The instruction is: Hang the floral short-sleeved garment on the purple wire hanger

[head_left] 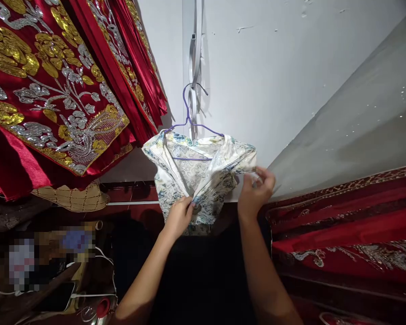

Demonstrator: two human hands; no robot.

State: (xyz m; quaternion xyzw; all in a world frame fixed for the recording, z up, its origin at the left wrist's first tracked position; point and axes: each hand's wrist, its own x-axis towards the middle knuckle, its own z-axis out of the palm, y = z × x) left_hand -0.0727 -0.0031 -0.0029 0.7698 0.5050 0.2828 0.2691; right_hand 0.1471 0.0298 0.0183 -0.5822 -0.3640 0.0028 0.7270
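Hanging: 1 floral garment (211,185), wht/blue, on purple hanger (188,119); L hand (179,216) pinching its front; R hand (255,195) at sleeve (246,161), fingers curled, can't tell if gripping.

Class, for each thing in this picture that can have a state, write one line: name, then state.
Floral garment: on the hanger, neckline open in a V
Purple hanger: hooked on the white bracket, shoulders inside the garment
Left hand: pinching the garment's front edge
Right hand: fingers bent at the sleeve, blurred, grip unclear
Red embroidered cloth: hanging, upper left
Phone: screen dark
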